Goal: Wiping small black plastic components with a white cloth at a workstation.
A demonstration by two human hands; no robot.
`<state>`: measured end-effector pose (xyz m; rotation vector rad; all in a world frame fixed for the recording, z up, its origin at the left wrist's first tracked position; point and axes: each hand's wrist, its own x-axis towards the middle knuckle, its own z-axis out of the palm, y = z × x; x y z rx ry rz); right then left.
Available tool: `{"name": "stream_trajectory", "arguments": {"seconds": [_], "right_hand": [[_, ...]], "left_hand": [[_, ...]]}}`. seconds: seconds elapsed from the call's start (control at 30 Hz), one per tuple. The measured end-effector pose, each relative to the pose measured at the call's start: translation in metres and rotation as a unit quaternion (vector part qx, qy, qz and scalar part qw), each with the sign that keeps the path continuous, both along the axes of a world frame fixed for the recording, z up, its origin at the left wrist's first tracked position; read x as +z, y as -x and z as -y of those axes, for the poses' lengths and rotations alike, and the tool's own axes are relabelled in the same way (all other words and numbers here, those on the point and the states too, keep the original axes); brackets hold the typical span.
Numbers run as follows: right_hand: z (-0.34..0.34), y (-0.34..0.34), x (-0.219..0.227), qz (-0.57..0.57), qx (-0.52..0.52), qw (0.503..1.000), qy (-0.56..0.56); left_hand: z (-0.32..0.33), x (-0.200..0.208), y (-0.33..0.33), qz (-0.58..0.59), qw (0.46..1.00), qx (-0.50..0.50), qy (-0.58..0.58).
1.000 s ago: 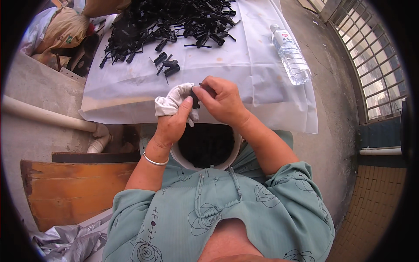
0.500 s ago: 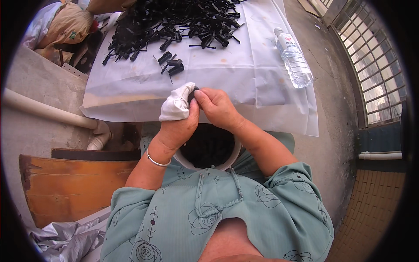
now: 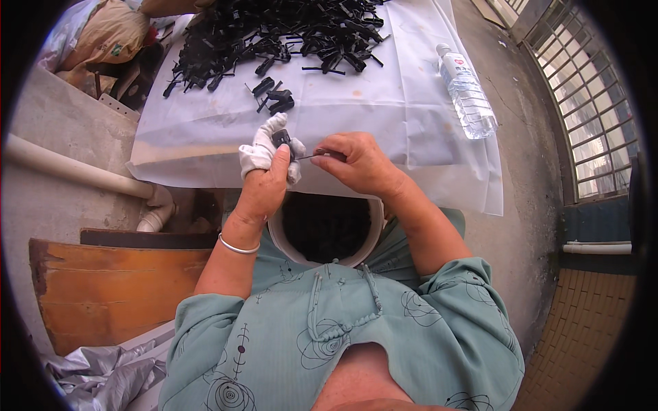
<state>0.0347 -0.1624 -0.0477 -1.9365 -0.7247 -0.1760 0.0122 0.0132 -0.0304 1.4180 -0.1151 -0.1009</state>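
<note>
While your left hand (image 3: 264,179) pinches a small black clip (image 3: 281,138) in its gloved fingertips, your right hand (image 3: 356,161) pinches a thin pin (image 3: 310,155) just right of it.

Strong daylight fills the view — the white plastic sheet (image 3: 384,103) over the table is the brightest area, close to washed out at its middle yet with creases still legible. Shadows are short and hard: a dark band lies under the sheet's near edge, and the inside of the white bucket (image 3: 373,226) is almost black. The clear water bottle (image 3: 467,92) carries small glints. Focus is crisp across the centre, with no motion blur on the left hand (image 3: 264,181) or right hand (image 3: 356,161). Fisheye bending curves the window grille (image 3: 589,116) and the pale pipe (image 3: 75,171) — beyond them a black vignette rings the frame.
</note>
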Motion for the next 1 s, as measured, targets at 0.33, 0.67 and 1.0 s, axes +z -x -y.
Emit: {"name": "stream_trajectory", "arguments": {"seconds": [0.33, 0.67, 1.0], "right_hand": [[-0.007, 0.006, 0.009, -0.151, 0.017, 0.981, -0.122], [-0.023, 0.008, 0.005, -0.17, 0.019, 0.984, -0.045], [-0.037, -0.051, 0.027, -0.015, -0.162, 0.972, 0.168]], "left_hand": [[0.004, 0.003, 0.007, 0.034, 0.993, -0.092, -0.06], [0.008, -0.01, 0.006, 0.23, 0.931, 0.035, -0.28], [-0.031, -0.007, 0.01, 0.342, 0.845, -0.079, -0.404]]}}
